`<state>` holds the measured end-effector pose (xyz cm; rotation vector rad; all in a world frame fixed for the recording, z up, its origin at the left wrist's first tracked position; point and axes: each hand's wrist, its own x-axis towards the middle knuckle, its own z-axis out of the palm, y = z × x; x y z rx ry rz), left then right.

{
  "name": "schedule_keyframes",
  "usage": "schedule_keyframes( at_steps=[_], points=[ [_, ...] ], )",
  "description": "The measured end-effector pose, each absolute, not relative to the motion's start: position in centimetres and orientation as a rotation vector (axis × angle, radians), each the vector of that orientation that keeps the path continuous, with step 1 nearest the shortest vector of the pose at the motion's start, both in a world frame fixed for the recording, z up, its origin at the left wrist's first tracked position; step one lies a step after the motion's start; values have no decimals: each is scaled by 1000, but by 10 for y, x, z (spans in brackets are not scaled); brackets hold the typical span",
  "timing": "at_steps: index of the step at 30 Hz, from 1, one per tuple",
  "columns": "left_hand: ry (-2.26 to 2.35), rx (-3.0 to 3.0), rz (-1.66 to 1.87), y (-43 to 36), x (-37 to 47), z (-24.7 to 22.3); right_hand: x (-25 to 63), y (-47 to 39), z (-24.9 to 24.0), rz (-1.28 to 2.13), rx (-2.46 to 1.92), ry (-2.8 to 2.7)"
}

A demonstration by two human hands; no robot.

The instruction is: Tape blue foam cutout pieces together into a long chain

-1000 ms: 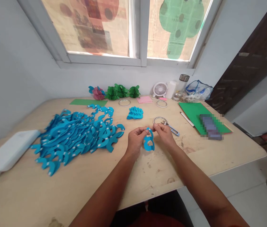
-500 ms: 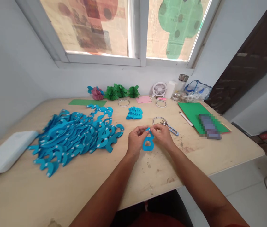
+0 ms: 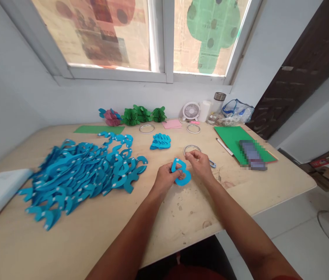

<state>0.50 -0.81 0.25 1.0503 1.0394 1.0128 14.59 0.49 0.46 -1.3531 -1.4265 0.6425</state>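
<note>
Between thumb and fingers, my left hand (image 3: 166, 177) holds a curved blue paper piece (image 3: 184, 179) above the table's middle. A small white patch shows on the paper's upper end. My right hand (image 3: 201, 164) is just up and to the right, apart from the paper, its thumb and index finger pinched together; whatever is between them is too small to make out. It partly covers blue-handled snips (image 3: 212, 163) and is close to a tape roll (image 3: 192, 146). A large heap of blue paper pieces (image 3: 85, 171) lies to the left, and a small blue stack (image 3: 160, 141) is further back.
At the back are green paper figures (image 3: 143, 113), a pink one (image 3: 112, 117), a small fan (image 3: 191, 111) and a glass bottle (image 3: 217, 102). Green sheets (image 3: 240, 136) with a blurred phone-like object (image 3: 252, 154) are at the right. A white device (image 3: 2, 190) sits at the left edge.
My right hand has let go of the blue paper and moved away from it. The paper stays in my left hand, now tilted. The view has shifted slightly to the right.
</note>
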Motion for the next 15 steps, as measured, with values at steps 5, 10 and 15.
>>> schedule_keyframes(
  at_steps=[5,10,15],
  points=[
    [1155,1052,1059,-4,3,-4,167,14,6,649,-1315,-1080],
    [1180,1048,1071,-5,3,-3,188,17,18,659,-1379,-1150],
    [1196,1069,1047,-4,3,-3,203,28,30,536,-1625,-1617]
  ],
)
